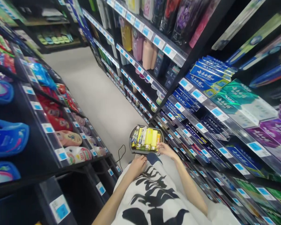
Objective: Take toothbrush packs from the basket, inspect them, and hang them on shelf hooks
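Observation:
A dark basket [130, 144] sits in front of my body, filled with several yellow and white packages [146, 137]. My left hand [139, 164] is at the basket's near edge with its fingers curled; what they close on, if anything, is hidden. Over the basket's right rim reaches my right hand [166, 150], its fingers apart and close to a narrow orange-yellow package [158, 138]. Whether the fingertips touch that package is too small to tell.
Toothpaste boxes [209, 73] and bottles [148, 53] crowd the tall shelves on my right. To the left, a lower shelf bears blue detergent bottles [8, 137] and red bags [53, 109]. The pale aisle floor [103, 100] runs ahead to slippers [55, 39] on a far rack.

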Action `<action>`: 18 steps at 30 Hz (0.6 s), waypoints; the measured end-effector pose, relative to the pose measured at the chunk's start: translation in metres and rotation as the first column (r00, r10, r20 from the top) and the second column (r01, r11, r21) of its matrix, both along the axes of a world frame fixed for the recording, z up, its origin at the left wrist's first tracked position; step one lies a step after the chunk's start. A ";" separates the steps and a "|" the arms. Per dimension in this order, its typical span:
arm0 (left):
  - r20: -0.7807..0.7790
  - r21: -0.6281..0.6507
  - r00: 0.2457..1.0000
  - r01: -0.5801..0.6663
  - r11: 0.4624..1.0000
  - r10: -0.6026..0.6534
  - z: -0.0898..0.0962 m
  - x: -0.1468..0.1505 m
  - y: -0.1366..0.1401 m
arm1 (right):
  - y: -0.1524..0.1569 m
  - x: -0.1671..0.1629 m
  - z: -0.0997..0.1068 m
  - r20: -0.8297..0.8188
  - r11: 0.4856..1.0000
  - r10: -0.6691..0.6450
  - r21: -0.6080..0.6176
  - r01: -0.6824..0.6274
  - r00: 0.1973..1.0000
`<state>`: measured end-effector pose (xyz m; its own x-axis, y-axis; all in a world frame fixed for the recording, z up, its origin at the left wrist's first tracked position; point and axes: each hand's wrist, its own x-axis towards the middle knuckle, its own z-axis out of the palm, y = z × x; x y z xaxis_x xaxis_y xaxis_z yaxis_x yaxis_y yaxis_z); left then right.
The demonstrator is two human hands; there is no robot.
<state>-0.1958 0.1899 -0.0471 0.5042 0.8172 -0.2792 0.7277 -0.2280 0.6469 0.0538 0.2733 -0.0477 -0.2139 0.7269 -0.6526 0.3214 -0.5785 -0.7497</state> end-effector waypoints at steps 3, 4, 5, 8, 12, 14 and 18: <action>0.007 0.018 1.000 0.019 1.000 -0.019 -0.004 0.006 0.002 | -0.027 -0.006 -0.030 0.038 0.984 -0.180 -0.004 0.180 0.983; 0.009 0.016 1.000 0.022 1.000 -0.022 -0.007 0.008 0.003 | -0.034 -0.008 -0.038 0.065 0.975 -0.223 -0.006 0.224 0.973; 0.009 0.010 1.000 0.024 1.000 -0.024 -0.009 0.009 0.005 | -0.041 -0.010 -0.045 0.085 0.968 -0.249 -0.015 0.251 0.965; 0.002 -0.025 1.000 0.027 0.999 -0.027 -0.019 0.015 0.012 | -0.057 -0.016 -0.060 0.108 0.959 -0.268 -0.069 0.276 0.957; -0.011 -0.097 1.000 0.006 0.995 -0.007 -0.042 0.022 0.021 | -0.063 -0.014 -0.070 0.143 0.950 -0.272 -0.115 0.289 0.952; -0.011 -0.149 1.000 -0.025 0.989 0.024 -0.062 0.025 0.024 | -0.059 -0.008 -0.071 0.152 0.950 -0.272 -0.117 0.290 0.950; -0.022 -0.297 0.994 -0.106 0.949 0.104 -0.114 0.029 0.030 | -0.048 0.012 -0.068 0.149 0.950 -0.266 -0.128 0.286 0.952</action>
<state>-0.1669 0.2195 -0.1613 0.4174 0.7451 -0.5202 0.7414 0.0518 0.6690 0.0659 0.2253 -0.1161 0.0738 0.6400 -0.7648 0.2209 -0.7583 -0.6133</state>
